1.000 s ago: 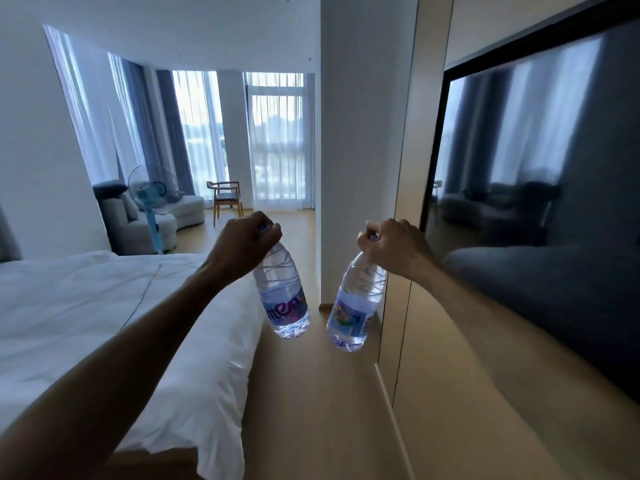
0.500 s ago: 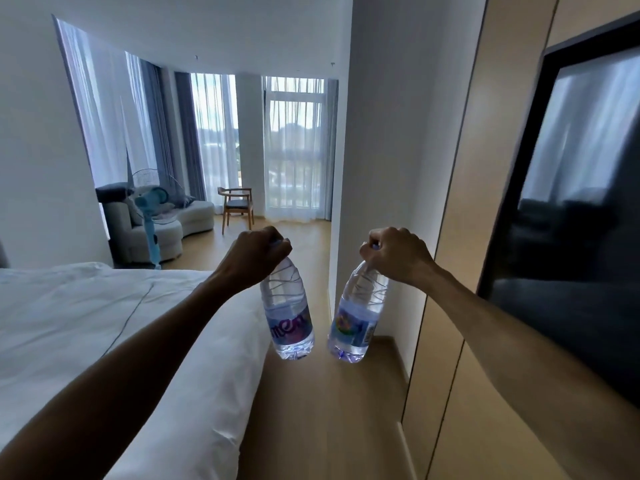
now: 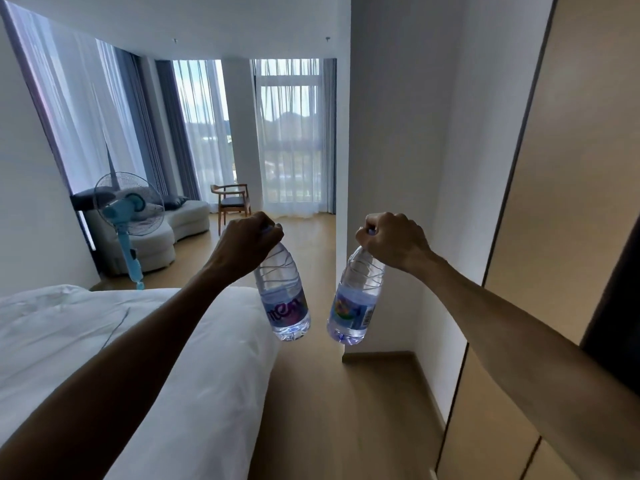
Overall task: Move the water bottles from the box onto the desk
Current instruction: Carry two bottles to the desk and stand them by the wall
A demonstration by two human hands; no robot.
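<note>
Head view shows the left hand (image 3: 247, 242) and right hand (image 3: 393, 239) each closed tight around a water bottle's neck, left bottle (image 3: 284, 299) and right bottle (image 3: 356, 303) hanging above the floor beside the bed (image 3: 104, 341), so carry them steadily, apart, until the unseen desk appears.

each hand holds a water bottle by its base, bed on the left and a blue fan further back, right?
Not quite. The head view shows the left hand and right hand each with its grip closed around the cap end, so the left bottle and right bottle hang base down. The rest holds: the bed is on the left, the blue fan further back.
</note>
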